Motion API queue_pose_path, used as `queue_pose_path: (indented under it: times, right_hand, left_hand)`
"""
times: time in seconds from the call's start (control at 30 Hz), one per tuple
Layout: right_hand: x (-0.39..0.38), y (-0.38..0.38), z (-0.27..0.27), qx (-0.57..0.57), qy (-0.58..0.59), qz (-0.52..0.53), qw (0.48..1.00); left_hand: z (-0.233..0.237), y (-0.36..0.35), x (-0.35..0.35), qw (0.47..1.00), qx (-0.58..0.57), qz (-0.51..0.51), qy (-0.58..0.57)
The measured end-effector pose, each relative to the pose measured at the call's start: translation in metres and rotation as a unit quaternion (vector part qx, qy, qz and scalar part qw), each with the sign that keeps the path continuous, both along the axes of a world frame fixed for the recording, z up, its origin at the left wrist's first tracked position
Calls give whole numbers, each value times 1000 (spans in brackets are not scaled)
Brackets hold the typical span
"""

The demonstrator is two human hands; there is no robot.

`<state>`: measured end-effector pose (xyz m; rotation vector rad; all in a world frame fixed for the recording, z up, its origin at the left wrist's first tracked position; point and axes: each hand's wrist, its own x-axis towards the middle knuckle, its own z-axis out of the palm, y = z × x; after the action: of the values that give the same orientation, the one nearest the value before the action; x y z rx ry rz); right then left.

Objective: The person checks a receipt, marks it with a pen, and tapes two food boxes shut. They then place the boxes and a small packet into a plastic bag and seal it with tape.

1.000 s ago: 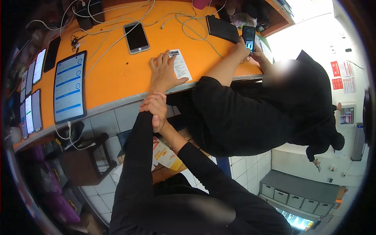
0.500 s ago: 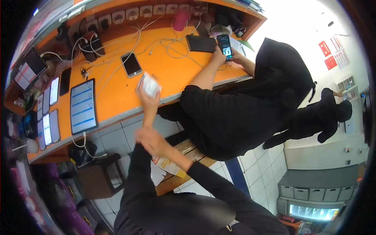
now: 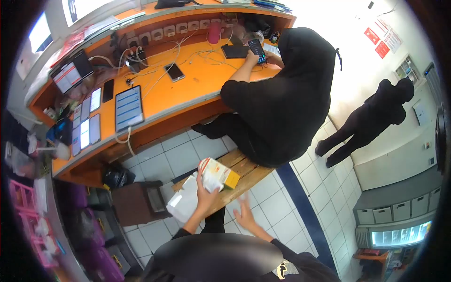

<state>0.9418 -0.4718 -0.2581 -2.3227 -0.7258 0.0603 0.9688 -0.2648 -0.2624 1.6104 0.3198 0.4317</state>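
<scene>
My left hand (image 3: pixel 205 196) is closed around a small crumpled white packet (image 3: pixel 213 182), low over the wooden bench. Right beside it is a white and yellow printed carton (image 3: pixel 224 172), which the fingers and packet overlap in this view. A white, flat-sided piece like paper or a box (image 3: pixel 182 199) lies left of my wrist. My right hand (image 3: pixel 245 218) is off the bench's near edge, fingers spread and holding nothing, slightly blurred.
A person in black (image 3: pixel 286 103) sits on the wooden bench (image 3: pixel 251 181), holding a phone (image 3: pixel 257 50) at the orange desk (image 3: pixel 197 80). Several phones, a tablet (image 3: pixel 128 109) and cables lie there. A brown stool (image 3: pixel 136 203) stands left. Another person (image 3: pixel 366 120) stands at the far wall.
My left hand has come down from the desk edge to the bench with the white packet. The right hand has moved away from the left forearm, rightward and down. The view has shifted.
</scene>
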Motion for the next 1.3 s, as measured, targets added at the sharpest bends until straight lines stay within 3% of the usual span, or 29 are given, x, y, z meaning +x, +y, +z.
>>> queue_pose_path:
  times: [0.03, 0.07, 0.13, 0.2, 0.23, 0.27, 0.33, 0.4, 0.53, 0.63, 0.73, 0.8, 1.0, 1.13, 1.23, 1.27, 1.3]
  right_hand:
    - [-1, -1, -1, 45, 48, -41, 997]
    - [-3, -2, -2, 88, 98, -81, 988]
    - [-14, 5, 49, 199, 170, -69, 963]
    - [-28, 12, 84, 253, 223, -38, 941]
    - [-37, 18, 100, 305, 272, -14, 913]
    - [-49, 27, 120, 303, 277, -8, 912]
    - [-70, 48, 157, 374, 361, 30, 854]
    - [-93, 71, 175, 361, 354, 68, 860]
    - [-136, 130, 194, 348, 352, 197, 846]
    - [-173, 194, 224, 338, 369, 258, 826]
    - [-225, 278, 248, 302, 357, 369, 803]
    - [-274, 338, 258, 263, 431, 436, 745]
    - [-449, 490, 261, 194, 398, 653, 614]
    - [-518, 543, 233, 135, 272, 728, 614]
    - [-575, 582, 194, 90, 286, 756, 582]
    - [-592, 595, 171, 98, 310, 759, 564]
    - [-606, 606, 148, 73, 315, 763, 560]
  left_hand:
    - [20, 8, -1, 998, 58, -7, -36]
    - [17, 16, -6, 999, 1, -29, -26]
    - [53, 17, -26, 996, -20, -44, -77]
    - [118, 9, -72, 973, -172, -126, -83]
    - [129, 8, -97, 975, -171, -119, -81]
    - [138, 8, -120, 975, -133, -164, -70]
    - [158, 12, -166, 970, -61, -232, -42]
    - [168, 22, -204, 967, -48, -250, -27]
    - [169, 59, -267, 981, -14, -184, -62]
    - [188, 104, -319, 995, -10, -71, -70]
    - [208, 158, -397, 987, -56, 31, -148]
    - [238, 192, -463, 983, -45, 106, -140]
    - [252, 264, -653, 945, -54, 274, -168]
    - [224, 276, -704, 882, -60, 454, -109]
    - [198, 287, -739, 784, -10, 621, 9]
    - [188, 289, -748, 772, -11, 635, 11]
    - [172, 291, -758, 719, 65, 687, 82]
